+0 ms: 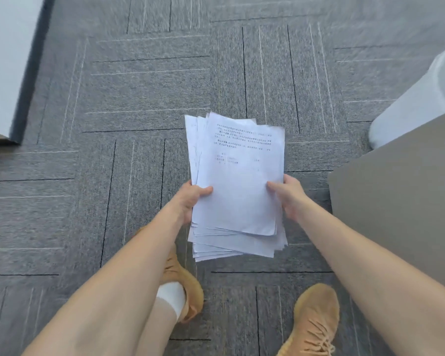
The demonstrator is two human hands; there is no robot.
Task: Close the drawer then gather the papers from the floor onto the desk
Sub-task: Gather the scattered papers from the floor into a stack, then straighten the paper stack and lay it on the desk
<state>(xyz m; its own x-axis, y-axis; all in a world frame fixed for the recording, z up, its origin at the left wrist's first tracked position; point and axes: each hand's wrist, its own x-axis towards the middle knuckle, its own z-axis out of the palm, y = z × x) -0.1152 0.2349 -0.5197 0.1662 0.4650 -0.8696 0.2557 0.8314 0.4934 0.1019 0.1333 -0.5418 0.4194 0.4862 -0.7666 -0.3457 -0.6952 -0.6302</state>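
We hold the uneven sheaf of thin white printed papers between left grip and right grip, both clamped on its edges, above ribbed grey carpet.

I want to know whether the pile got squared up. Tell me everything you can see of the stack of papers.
The stack of papers is white printed sheets, many deep, loosely fanned with edges and corners misaligned. The top sheet shows blurred lines of text on its far half. It is held flat above the grey carpet, the left hand and right hand gripping its side edges, thumbs on top.
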